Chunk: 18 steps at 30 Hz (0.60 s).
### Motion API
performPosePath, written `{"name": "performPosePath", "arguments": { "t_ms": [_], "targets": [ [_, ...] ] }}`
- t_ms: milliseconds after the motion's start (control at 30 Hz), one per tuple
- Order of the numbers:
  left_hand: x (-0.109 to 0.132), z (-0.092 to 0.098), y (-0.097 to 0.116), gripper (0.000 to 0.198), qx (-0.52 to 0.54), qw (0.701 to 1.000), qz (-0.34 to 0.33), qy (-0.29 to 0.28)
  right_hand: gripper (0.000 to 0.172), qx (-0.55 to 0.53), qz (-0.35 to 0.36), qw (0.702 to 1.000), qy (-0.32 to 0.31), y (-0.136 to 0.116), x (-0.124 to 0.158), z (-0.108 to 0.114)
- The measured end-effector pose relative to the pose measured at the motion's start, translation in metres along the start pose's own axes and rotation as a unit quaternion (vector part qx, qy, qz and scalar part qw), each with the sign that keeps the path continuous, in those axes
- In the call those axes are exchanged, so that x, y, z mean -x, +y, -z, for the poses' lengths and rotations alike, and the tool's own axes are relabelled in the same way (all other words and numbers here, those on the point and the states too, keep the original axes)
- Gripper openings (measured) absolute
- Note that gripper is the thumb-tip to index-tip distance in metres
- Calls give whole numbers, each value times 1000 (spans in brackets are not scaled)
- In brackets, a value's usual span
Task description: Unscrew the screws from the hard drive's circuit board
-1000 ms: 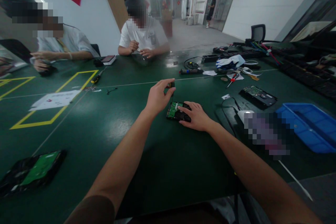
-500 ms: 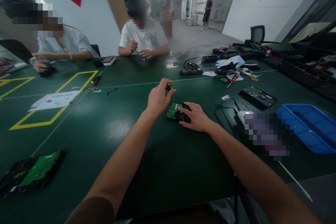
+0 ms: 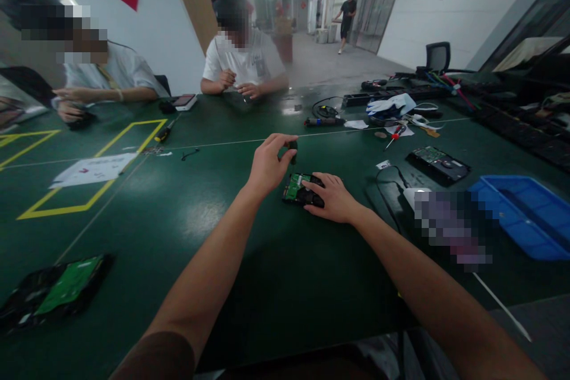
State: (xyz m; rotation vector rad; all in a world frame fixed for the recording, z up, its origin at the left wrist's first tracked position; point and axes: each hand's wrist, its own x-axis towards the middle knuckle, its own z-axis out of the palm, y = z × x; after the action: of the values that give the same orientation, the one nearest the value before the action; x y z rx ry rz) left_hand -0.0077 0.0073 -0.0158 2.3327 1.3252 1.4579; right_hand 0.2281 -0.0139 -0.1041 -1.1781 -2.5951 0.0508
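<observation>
My left hand (image 3: 271, 163) pinches the dark handle of a screwdriver (image 3: 293, 153) between thumb and fingers. The screwdriver stands roughly upright above the far edge of a hard drive (image 3: 294, 189); whether its tip sits in a screw is too small to tell. Lying circuit-board side up on the table, the hard drive shows a green board at its left part. Across its right part lies my right hand (image 3: 332, 197), gripping it by the sides and covering that end.
Another hard drive (image 3: 57, 288) lies at the near left, and one more drive (image 3: 439, 165) at the right by a blue tray (image 3: 529, 214). A red screwdriver (image 3: 395, 136), gloves (image 3: 390, 105) and cables are farther back. Two people sit across the green table (image 3: 178, 261).
The screwdriver handle has turned in my left fingers, its yellow part now out of sight. My right hand and the hard drive stay put. A person in the background has walked.
</observation>
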Motion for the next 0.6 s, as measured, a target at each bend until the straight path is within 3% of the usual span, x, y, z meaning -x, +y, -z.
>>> {"name": "performPosePath", "arguments": {
  "t_ms": [367, 600],
  "targets": [
    [0, -3, -1, 24, 37, 998, 40, -12, 74, 1, -3, 1000, -1, 1, 0, -2],
    [3, -8, -4, 31, 71, 996, 51, -15, 73, 0, -2, 1000, -4, 0, 0, 0]
  ]
}}
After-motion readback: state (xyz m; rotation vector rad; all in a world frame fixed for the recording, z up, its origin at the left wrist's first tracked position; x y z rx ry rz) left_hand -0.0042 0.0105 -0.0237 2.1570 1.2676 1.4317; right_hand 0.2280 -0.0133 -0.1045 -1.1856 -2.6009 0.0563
